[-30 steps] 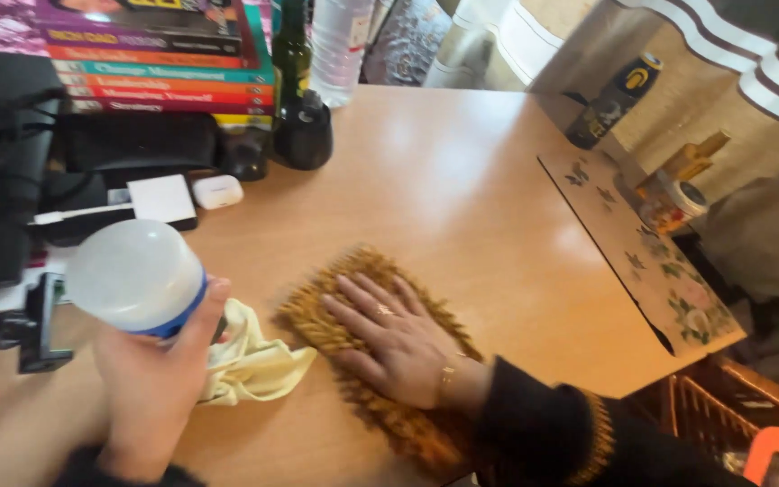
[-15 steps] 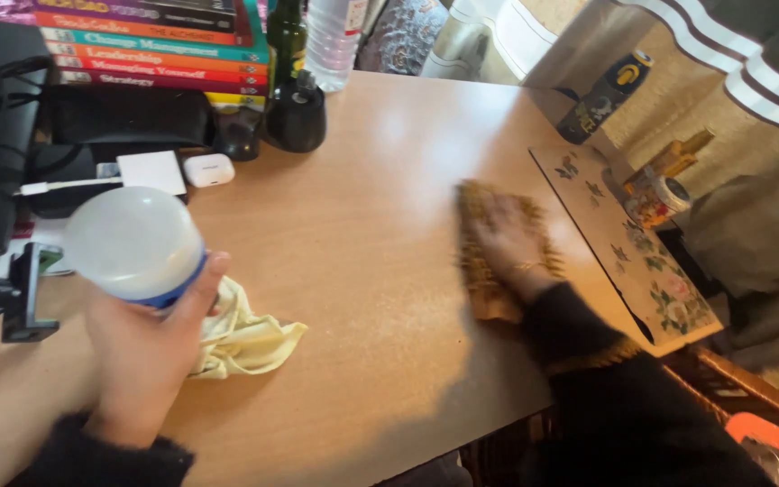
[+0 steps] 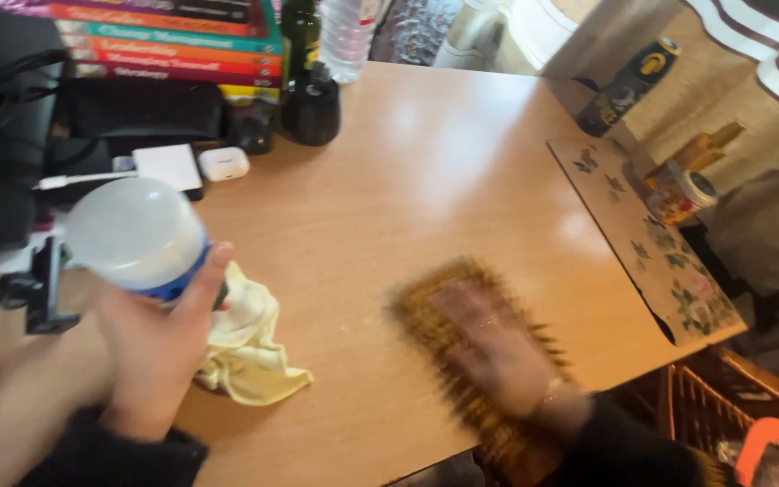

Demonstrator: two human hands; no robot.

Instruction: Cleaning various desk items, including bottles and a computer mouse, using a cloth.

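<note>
Wooden counter (image 3: 462, 171): books, dark bottle and earbud case stood along its far edge.
Left hand (image 3: 151, 352): fingers wrapped around a white spray bottle (image 3: 137, 236), above a yellow cloth (image 3: 250, 347).
Right hand (image 3: 498, 347): blurred, flat inside a brown chenille mitt (image 3: 462, 352) near the front edge.
Risk: the tilted bottle could probably drip or slip onto the electronics nearby.

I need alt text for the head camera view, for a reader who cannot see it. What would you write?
A person's right hand, blurred by motion, presses a brown shaggy cleaning mitt flat on a light wooden table. The left hand holds a white plastic bottle with a blue band above a crumpled pale yellow cloth. Stacked colourful books and dark bottles stand at the far edge.
</note>
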